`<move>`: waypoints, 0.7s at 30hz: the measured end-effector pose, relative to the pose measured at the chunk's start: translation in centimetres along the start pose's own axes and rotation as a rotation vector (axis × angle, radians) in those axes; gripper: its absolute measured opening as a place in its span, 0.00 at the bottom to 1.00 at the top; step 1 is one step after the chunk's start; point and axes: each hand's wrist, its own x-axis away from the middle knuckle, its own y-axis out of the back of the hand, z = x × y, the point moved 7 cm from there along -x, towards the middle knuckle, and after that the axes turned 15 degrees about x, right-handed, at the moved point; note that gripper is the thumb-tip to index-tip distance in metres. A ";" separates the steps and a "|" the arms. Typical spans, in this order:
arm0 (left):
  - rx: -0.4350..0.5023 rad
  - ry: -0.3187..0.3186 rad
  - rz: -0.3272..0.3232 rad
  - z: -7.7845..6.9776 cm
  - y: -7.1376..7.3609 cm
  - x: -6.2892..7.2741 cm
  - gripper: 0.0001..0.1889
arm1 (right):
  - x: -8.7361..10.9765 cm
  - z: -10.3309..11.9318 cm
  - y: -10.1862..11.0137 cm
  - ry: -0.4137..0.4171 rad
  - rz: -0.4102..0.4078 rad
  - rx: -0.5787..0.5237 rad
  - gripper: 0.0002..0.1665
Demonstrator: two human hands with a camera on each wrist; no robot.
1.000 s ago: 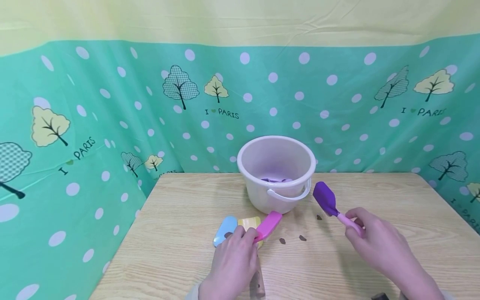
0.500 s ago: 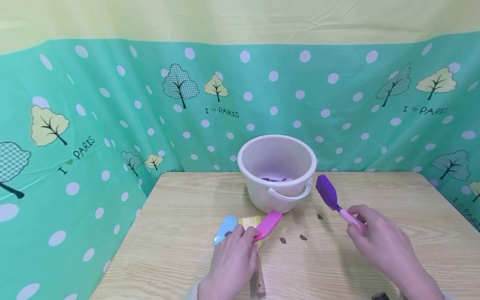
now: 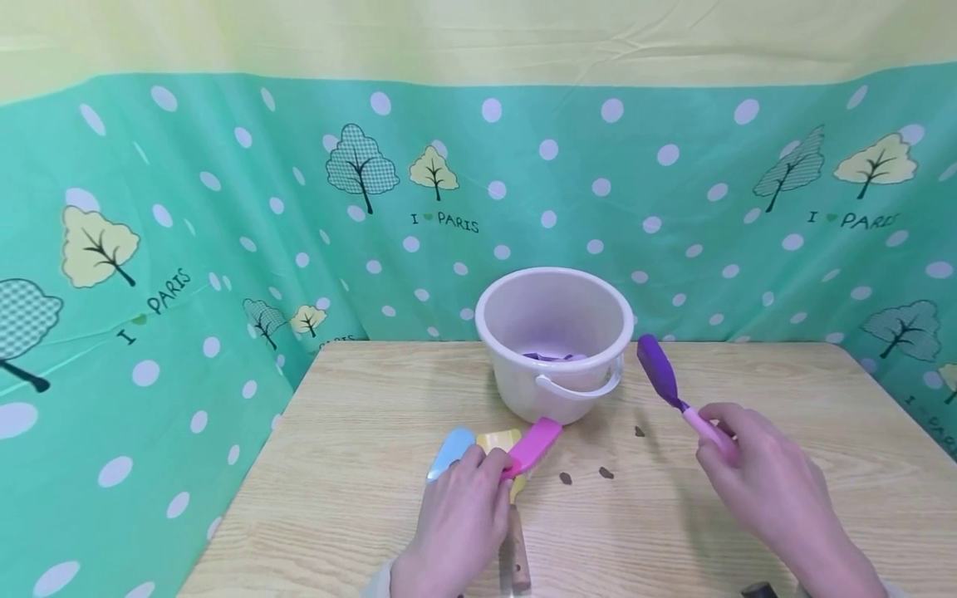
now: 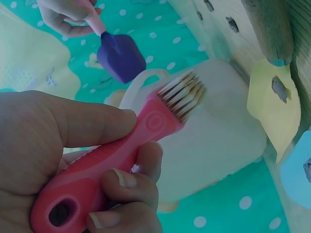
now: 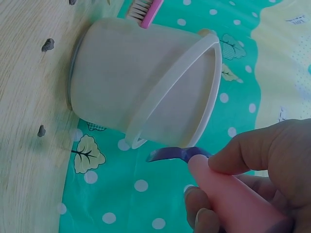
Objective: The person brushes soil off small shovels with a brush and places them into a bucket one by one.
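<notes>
My left hand [image 3: 458, 519] grips a pink brush [image 4: 82, 189]; in the left wrist view its pale bristles show at the head, pointing toward the bucket. My right hand [image 3: 770, 482] holds a small toy shovel by its pink handle, its purple blade [image 3: 660, 370] raised over the table to the right of the bucket. The white bucket [image 3: 532, 400] stands upright at the back, its handle hanging at the front, with purple pieces [image 3: 552, 357] inside. Partly hidden under my left hand lie a yellow trowel [image 4: 265, 92] with a wooden handle [image 3: 519, 552] and a blue shovel [image 3: 450, 448].
Several small brown bits [image 3: 606, 473] lie on the wooden table [image 3: 359, 415] in front of the bucket; others rest on the yellow and blue blades. A dark object [image 3: 760, 590] pokes in at the bottom edge. A green dotted curtain [image 3: 538, 183] hangs behind the table.
My right hand has shifted slightly up and to the right, lifting the purple blade, which has turned more edge-on. My left hand with the brush has barely moved.
</notes>
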 end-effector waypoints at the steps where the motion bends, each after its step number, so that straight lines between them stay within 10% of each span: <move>1: 0.003 0.001 -0.001 0.0 0.1 0.0 0.07 | 0.0 0.0 0.1 0.001 -0.011 -0.003 0.19; 21: -0.011 0.018 -0.058 0.7 2.0 -0.5 0.06 | -0.3 0.3 1.6 0.024 -0.199 -0.061 0.17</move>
